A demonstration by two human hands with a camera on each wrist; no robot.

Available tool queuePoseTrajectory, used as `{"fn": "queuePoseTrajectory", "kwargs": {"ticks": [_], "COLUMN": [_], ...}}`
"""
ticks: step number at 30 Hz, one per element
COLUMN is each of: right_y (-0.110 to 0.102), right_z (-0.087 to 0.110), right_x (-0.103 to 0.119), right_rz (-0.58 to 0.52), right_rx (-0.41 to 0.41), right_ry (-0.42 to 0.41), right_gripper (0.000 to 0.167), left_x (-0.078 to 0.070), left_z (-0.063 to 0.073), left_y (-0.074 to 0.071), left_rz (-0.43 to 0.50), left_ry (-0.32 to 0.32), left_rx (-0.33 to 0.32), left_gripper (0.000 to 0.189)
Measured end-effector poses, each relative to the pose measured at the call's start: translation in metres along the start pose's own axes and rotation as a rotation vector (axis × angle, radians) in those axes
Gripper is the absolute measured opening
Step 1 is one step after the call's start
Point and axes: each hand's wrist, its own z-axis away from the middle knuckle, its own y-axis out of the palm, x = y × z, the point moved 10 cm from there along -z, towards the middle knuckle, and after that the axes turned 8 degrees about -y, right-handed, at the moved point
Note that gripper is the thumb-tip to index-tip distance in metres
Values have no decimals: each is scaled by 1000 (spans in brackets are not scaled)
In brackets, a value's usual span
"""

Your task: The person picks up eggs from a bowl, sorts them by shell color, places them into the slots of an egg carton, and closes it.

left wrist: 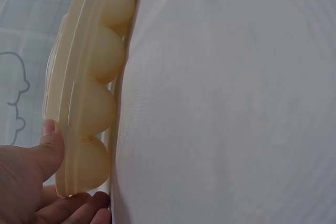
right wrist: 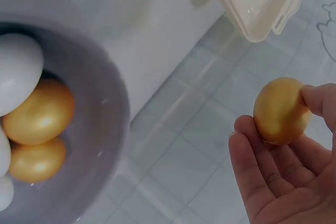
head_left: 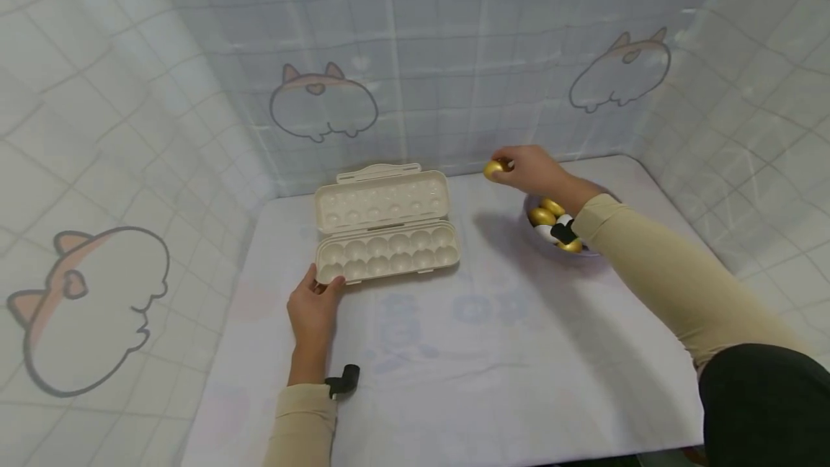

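A cream egg carton point(head_left: 387, 251) lies with its lid folded back on the cloth-covered table, and its cups hold nothing. My left hand point(head_left: 313, 312) grips the carton's near left corner, thumb on the front edge; in the left wrist view the fingers curl below the tray's end point(left wrist: 86, 166). Between thumb and fingers, my right hand point(head_left: 533, 171) pinches a gold egg point(right wrist: 282, 110), held up in the air between bowl and carton. The purple-grey bowl point(right wrist: 105, 145) contains gold eggs point(head_left: 542, 216) and white eggs point(right wrist: 18, 72), partly hidden under my right forearm.
A white cloth point(head_left: 454, 359) covers the table. Behind it and at both sides hang tiled-pattern curtains point(head_left: 441, 56) with cartoon animals. The carton's raised lid point(head_left: 382, 202) faces the back curtain. A dark strap-mounted wrist camera point(head_left: 345, 380) sits on my left wrist.
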Motion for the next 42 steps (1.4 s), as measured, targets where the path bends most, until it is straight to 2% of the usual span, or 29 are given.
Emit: {"fn": "queuePoseTrajectory", "kwargs": {"ticks": [13, 25, 42], "right_y": [13, 30, 54], "right_z": [-21, -38, -58], "right_x": [24, 43, 80], "right_rz": [-23, -8, -26], "right_rx": [-8, 30, 35], "right_ry": [-30, -42, -116], "right_gripper": [46, 44, 41], "left_x": [-1, 1, 1], "left_z": [0, -2, -3], "left_y": [-1, 0, -1], "left_rz": [10, 40, 71], "left_ry": [14, -15, -1], "left_rx": [-8, 13, 22], "left_gripper": [79, 80, 80]}}
